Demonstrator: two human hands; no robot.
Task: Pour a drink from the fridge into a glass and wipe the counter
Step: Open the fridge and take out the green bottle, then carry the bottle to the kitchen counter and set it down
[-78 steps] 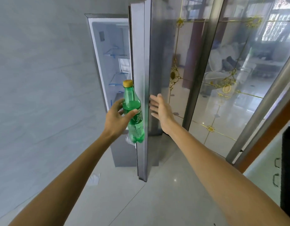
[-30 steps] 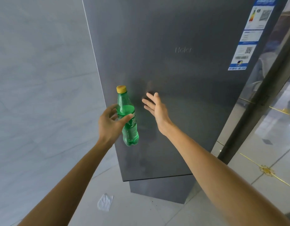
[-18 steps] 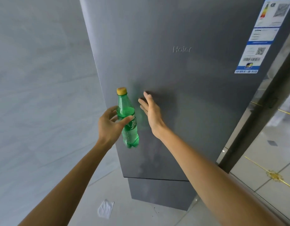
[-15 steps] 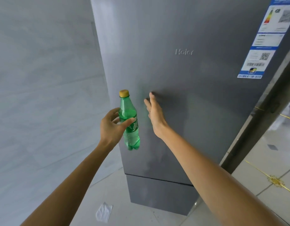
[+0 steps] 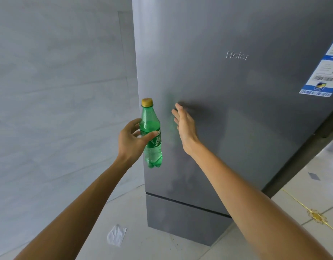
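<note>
A green plastic bottle (image 5: 152,136) with a yellow cap stands upright in my left hand (image 5: 131,140), which grips it around the middle in front of the fridge's left edge. The grey fridge door (image 5: 237,113) is closed and fills the centre and right of the view. My right hand (image 5: 184,124) is flat, fingers straight and together, its fingertips against the door just right of the bottle. No glass or counter is in view.
A grey tiled wall (image 5: 58,100) runs along the left. A crumpled white tissue (image 5: 116,235) lies on the pale floor tiles near the fridge's lower left corner. A blue and white label (image 5: 325,76) sticks to the door's right side.
The fridge door has swung from open to closed under my right hand. The bottle stays in my left hand. The view has shifted so the fridge sits further right.
</note>
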